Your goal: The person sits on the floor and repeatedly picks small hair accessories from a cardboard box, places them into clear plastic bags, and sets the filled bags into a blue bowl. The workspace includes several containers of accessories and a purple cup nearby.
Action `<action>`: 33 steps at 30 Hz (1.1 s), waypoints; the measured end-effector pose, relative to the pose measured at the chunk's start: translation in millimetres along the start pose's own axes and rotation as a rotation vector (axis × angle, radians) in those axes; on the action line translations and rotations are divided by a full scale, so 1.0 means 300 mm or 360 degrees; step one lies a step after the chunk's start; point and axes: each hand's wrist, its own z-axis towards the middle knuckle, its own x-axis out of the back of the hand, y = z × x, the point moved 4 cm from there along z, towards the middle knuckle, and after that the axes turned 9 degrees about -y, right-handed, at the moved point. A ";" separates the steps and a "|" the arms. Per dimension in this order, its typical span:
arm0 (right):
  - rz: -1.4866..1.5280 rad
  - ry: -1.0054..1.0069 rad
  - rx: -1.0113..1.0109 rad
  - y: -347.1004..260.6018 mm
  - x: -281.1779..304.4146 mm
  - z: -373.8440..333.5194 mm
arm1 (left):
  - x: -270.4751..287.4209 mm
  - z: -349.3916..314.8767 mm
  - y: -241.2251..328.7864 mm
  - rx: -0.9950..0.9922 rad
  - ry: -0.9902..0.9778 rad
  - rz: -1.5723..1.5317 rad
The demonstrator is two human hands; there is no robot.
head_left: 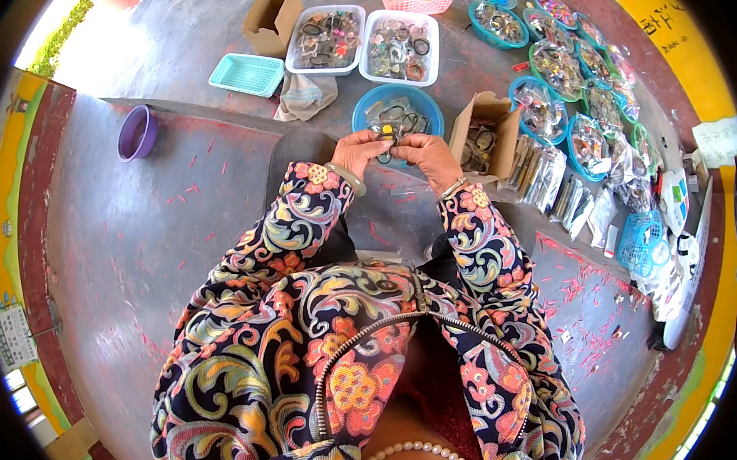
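My left hand and my right hand meet over the near side of a round blue basin. Between their pinched fingertips is a small black hair tie with a round yellow piece on it. Both hands are closed on it, and the fingers partly cover it. In the basin behind lie black bands and clear plastic packets. Close to my right hand stands an open cardboard box with dark bands and packets inside.
Beyond the basin stand two white tubs of hair ties, a turquoise basket, another cardboard box and a pink basket. Several filled baskets and packets crowd the right. A purple basin sits at the left.
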 end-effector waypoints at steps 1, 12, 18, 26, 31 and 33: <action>-0.0023 -0.0003 -0.0037 -0.003 0.004 -0.003 | -0.006 -0.002 0.003 -0.0002 0.0010 -0.0026; -0.0074 0.0196 0.0099 0.009 0.053 0.018 | -0.021 -0.011 0.043 -0.0194 0.0315 0.0637; 0.0080 0.0179 0.0042 0.036 -0.018 0.025 | -0.094 -0.052 0.091 -0.0665 0.0388 0.1701; 0.0324 0.0055 -0.0009 0.044 0.050 0.017 | -0.069 -0.033 0.085 -0.0863 0.0302 0.1472; 0.0298 0.0008 -0.0128 0.019 0.040 -0.008 | -0.042 -0.005 0.029 0.0111 0.0096 0.0298; 0.0285 0.0002 -0.0140 0.023 0.058 -0.006 | -0.054 -0.012 0.027 0.0310 -0.0083 0.0118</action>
